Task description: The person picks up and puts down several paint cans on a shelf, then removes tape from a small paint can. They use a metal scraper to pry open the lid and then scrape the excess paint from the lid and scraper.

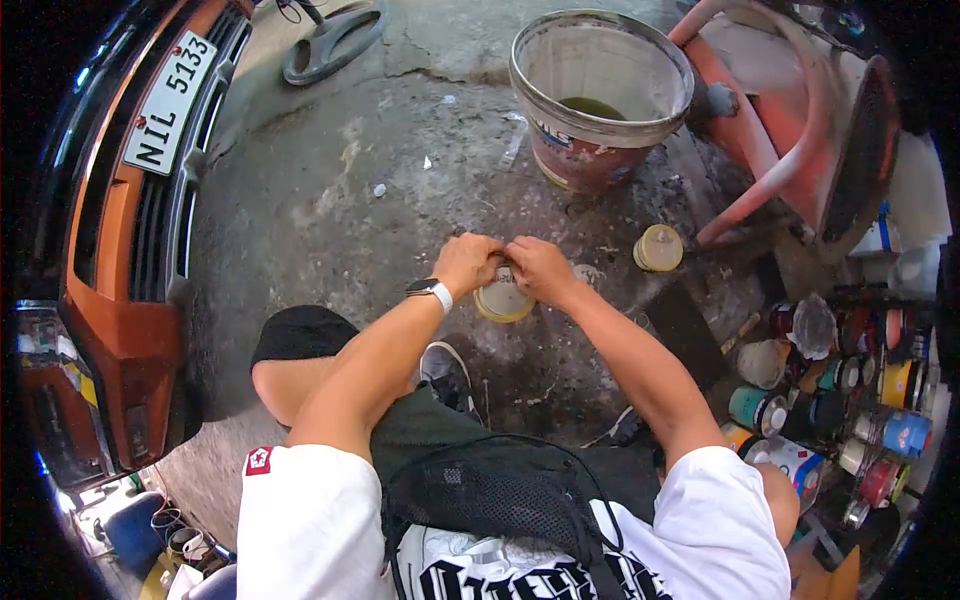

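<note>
A small round tub (503,299) with a pale lid and a yellowish rim is between my hands, low over the concrete floor. Dark handwriting on its lid is partly covered by my fingers. My left hand (468,264), below a wrist with a watch on a white strap, is closed on the tub's far left edge. From the other side, my right hand (542,270) grips the far right edge, its fingers curled close to the left ones. The fingertips are largely hidden. A similar lidded tub (658,248) stands on the floor to the right.
Ahead stands a large bucket (600,150) with greenish liquid inside. A red chair (775,165) lies tipped beside it. Several paint cans (757,410) crowd the right side. An orange vehicle front (125,290) borders the left, and a dark ring-shaped object (333,45) lies farther off.
</note>
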